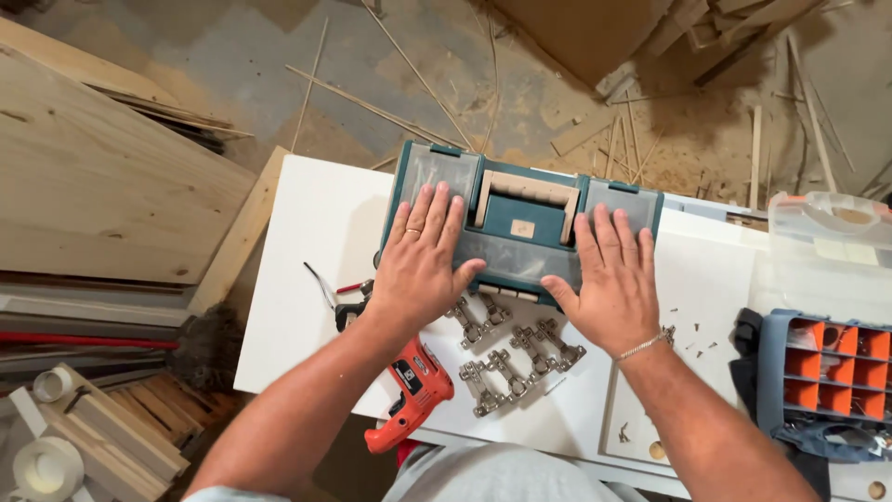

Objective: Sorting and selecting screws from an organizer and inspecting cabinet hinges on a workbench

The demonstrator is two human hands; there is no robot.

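While both palms press flat on top of it, the teal toolbox (523, 231) sits shut on the white panel (316, 232), directly under the fingers. The left hand (420, 265) spreads its fingers wide and straight over the box's left half, a ring on one finger, the thumb hooked at the front edge; it grips nothing, only lies on the lid. The right hand (609, 279) lies the same way on the right half, fingers splayed and open, thumb pointing inward along the front edge, a thin bracelet at the wrist. Just beyond the fingertips, two clear-lidded compartments flank the box's pale handle (526, 191); what they contain cannot be made out.

Below the palms, between the wrists, several metal cabinet hinges (509, 351) lie loose on the panel. Beneath the left forearm rests a red power drill (415, 395), and beside that wrist a pair of pliers (334, 290) with red grips. A few small screws (692, 346) are scattered to the right of the right wrist. Farther right stands an open organiser case (822, 372) with orange bins holding small hardware, its clear lid (827, 232) raised behind it. Past the toolbox, sawdust and thin wood strips (390, 112) cover the floor.
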